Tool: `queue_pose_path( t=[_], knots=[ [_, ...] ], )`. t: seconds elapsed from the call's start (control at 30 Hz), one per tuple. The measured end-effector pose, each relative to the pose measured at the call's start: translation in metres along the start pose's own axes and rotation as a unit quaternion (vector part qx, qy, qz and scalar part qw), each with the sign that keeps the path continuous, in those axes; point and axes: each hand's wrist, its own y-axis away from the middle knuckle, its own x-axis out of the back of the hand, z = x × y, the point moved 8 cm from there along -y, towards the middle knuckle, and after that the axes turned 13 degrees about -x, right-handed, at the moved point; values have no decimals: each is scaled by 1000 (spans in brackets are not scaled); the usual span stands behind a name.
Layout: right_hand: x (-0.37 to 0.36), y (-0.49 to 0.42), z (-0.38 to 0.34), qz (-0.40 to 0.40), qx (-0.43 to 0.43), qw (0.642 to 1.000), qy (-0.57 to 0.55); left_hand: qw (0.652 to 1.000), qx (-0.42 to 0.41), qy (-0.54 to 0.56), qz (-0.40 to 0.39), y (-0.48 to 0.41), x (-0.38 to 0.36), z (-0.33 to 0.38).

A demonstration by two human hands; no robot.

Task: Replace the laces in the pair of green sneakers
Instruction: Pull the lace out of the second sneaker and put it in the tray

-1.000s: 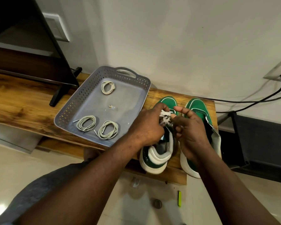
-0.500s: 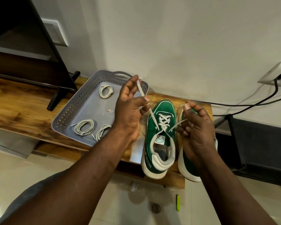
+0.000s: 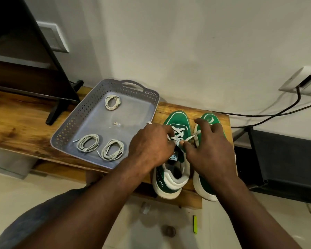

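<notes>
**Loosening the old lace on the first sneaker**

The white flat lace (image 3: 178,133) sits threaded in the green suede sneaker (image 3: 176,121), upright beside the second green sneaker (image 3: 211,119). Half a second ago the left hand (image 3: 151,146) held a lace end high. Now its grip curls round the crossings, so unthreading seems about to start. Whether the right hand (image 3: 212,153) pinches or merely touches, I cannot tell. Three coiled pale laces (image 3: 88,142) wait in the grey perforated plastic tray (image 3: 65,133) on the wooden counter (image 3: 16,126), against a white wall (image 3: 187,51).

Head-worn view, steeply down and forward, close over the wooden shelf (image 3: 25,123)
</notes>
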Motion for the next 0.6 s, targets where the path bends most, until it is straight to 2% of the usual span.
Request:
queue_pose_path(
  t=[0.07, 0.17, 0.33, 0.43, 0.53, 0.6],
  knots=[
    [-2, 4, -7, -18, 29, 999, 11, 999, -25, 19, -43, -1, -11, 5],
    [-21, 12, -14, -84, 58, 995, 23, 994, -54, -16, -88, 2, -21, 11],
    [-25, 15, -21, -29, 97, 995, 5, 994, -65, -72, -42, 0, -16, 21],
    [-23, 13, -13, -21, 75, 997, -23, 993, -63, -89, -41, -1, -17, 26],
    [-21, 7, -2, -50, 15, 995, -90, 995, -35, -84, -30, 0, -12, 22],
    [-21, 7, 0, -61, 12, 992, -109, 996, -20, -88, -27, 0, -11, 21]
  ],
)
